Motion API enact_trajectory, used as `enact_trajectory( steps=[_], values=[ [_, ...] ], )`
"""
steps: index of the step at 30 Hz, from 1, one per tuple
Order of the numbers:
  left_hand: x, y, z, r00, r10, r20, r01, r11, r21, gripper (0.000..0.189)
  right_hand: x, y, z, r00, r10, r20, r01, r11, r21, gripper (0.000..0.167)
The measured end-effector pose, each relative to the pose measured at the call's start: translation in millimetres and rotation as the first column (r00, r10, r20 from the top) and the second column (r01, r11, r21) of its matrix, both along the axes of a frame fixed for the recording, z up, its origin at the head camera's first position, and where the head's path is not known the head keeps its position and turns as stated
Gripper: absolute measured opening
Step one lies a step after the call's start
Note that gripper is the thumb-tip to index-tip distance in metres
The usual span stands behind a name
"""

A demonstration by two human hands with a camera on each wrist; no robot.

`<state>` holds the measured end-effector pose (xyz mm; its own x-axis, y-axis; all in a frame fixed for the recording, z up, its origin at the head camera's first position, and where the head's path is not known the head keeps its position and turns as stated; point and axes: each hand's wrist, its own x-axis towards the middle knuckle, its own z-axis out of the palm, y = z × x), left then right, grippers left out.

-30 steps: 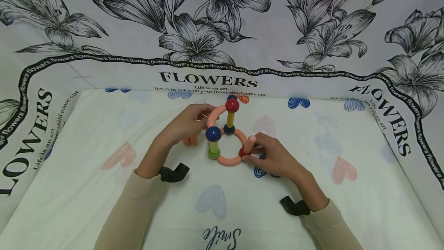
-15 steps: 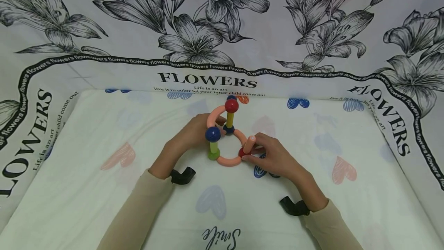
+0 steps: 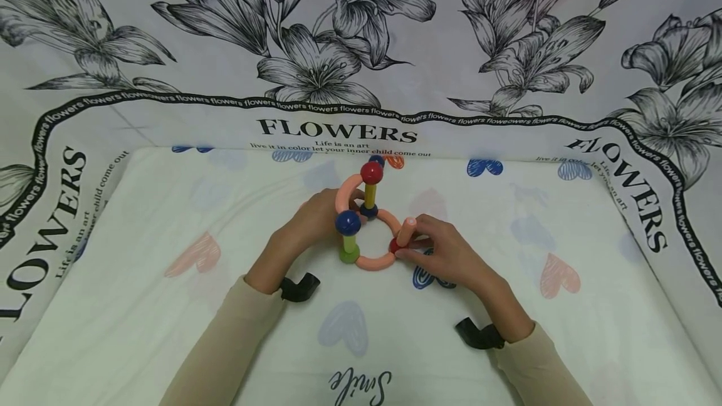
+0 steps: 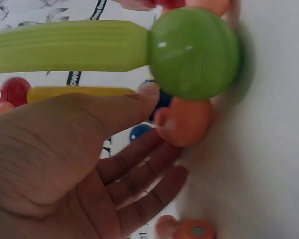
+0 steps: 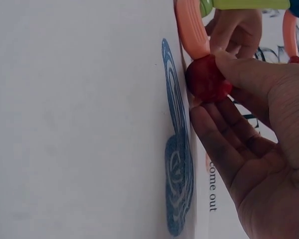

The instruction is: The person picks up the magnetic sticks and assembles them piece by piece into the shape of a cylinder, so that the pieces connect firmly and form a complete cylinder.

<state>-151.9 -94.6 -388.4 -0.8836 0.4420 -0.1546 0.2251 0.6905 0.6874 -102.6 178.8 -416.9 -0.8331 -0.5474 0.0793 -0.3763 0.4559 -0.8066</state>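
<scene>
A magnetic ball-and-rod toy stands mid-table, its orange curved rods forming a low ring. My left hand curls its thumb and fingers around the far-left of the ring, where an orange curved rod meets a dark blue ball; the exact contact is partly hidden. My right hand pinches a red ball at the ring's right, from which an orange rod rises. A green ball carries a light green rod and another blue ball. A yellow rod supports an upper red ball.
An upper orange arc spans toward the top red ball. Another orange piece lies beside the left hand in the left wrist view. Behind the toy sits a blue ball. A heart-printed white cloth covers the table.
My left hand has moved down and right, closer to the ring, covering an orange piece seen beside it earlier. The toy has shifted slightly; my right hand stays almost still on the red ball.
</scene>
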Motion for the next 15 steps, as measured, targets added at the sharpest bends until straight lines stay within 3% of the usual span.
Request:
enact_trajectory(
  steps=[7, 15],
  values=[
    [4.3, -2.6, 6.1, 1.0, 0.007, -0.021, -0.009, 0.995, -0.099, 0.05, -0.2, 0, -0.1, 0.999, -0.049, -0.009, 0.049, 0.998, 0.027, 0.02],
    [12.2, -11.2, 11.8, 0.998, 0.048, -0.04, -0.053, 0.987, -0.149, 0.034, -6.6, -1, -0.7, 0.997, -0.074, -0.028, 0.075, 0.997, 0.023, 0.021]
  ],
)
